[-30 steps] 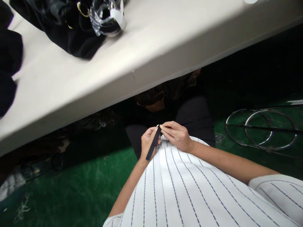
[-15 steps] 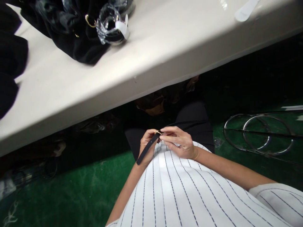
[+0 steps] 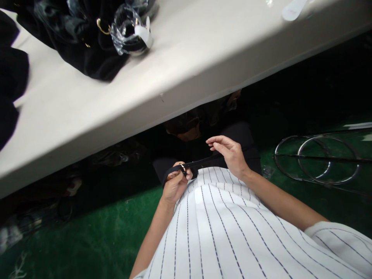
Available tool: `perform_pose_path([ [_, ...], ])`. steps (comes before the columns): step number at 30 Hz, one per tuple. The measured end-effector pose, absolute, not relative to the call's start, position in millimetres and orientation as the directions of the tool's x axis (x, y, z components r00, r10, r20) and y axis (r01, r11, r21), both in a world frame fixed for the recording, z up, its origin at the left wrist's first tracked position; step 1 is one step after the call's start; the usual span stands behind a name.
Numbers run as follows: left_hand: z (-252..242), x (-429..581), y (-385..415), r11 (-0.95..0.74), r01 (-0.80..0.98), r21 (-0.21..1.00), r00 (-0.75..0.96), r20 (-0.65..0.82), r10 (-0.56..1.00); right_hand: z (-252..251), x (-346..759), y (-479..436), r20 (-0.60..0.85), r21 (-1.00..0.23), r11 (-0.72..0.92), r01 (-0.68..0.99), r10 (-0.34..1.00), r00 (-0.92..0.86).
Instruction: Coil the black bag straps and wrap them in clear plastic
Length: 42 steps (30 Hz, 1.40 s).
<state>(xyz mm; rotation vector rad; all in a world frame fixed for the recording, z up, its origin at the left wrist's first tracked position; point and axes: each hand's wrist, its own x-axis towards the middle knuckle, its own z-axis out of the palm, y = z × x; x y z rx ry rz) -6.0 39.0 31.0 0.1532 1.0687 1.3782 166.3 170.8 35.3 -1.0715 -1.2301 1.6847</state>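
Note:
My left hand (image 3: 175,183) is closed on a black belt (image 3: 173,168) near its gold-coloured buckle (image 3: 183,168), low in front of the striped white shirt (image 3: 215,217). One end of the strap bends down over the fingers. The rest runs right across my lap, hard to follow against the dark trousers (image 3: 236,133). Up and to the right of the buckle, my right hand (image 3: 231,153) is off the belt, holding nothing, its fingers stretched out and slightly bent.
Above my lap runs the front edge of a white table (image 3: 174,73). Black garments (image 3: 95,58) and a plastic-wrapped coil (image 3: 129,33) lie at its left. A white tag-like piece (image 3: 293,9) is at the top right. Metal rings (image 3: 315,157) stand near the green floor (image 3: 99,232).
My right hand has let go of the belt and lifted up and right. My left hand has shifted slightly left with the buckle, and the strap end now curves over its fingers.

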Motion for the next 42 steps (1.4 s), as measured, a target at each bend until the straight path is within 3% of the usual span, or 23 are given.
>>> perform_pose_path([
  [10, 28.1, -5.9, 36.3, 0.239, -0.762, 0.602, -0.166, -0.538, 0.827, 29.8, 151.6, 174.0, -0.287, -0.909, -0.398, -0.120, 0.810, -0.511],
  [15, 33.7, -7.3, 38.2, 0.301, -0.671, 0.678, -0.170, -0.536, 0.827, 35.5, 155.3, 173.1, -0.191, -0.962, -0.273, 0.009, 0.647, -0.738],
  [18, 43.6, -7.8, 42.0, 0.343, -0.578, 0.740, -0.183, -0.528, 0.829, 45.5, 153.3, 167.6, -0.124, -0.976, -0.216, -0.002, 0.570, -0.812],
  [23, 58.0, -10.3, 44.3, 0.382, -0.480, 0.790, -0.162, -0.508, 0.846, 52.8, 150.1, 158.7, -0.039, -0.983, -0.168, -0.079, 0.605, -0.796],
  [34, 61.9, -10.8, 31.6, 0.554, -0.329, 0.764, -0.110, -0.614, 0.782, 41.6, 154.6, 151.2, -0.185, -0.927, -0.373, -0.035, 0.538, -0.823],
  [42, 77.9, -3.9, 34.0, 0.591, -0.274, 0.759, -0.159, -0.642, 0.750, 34.7, 159.9, 149.6, -0.195, -0.926, -0.377, -0.016, 0.514, -0.835],
])
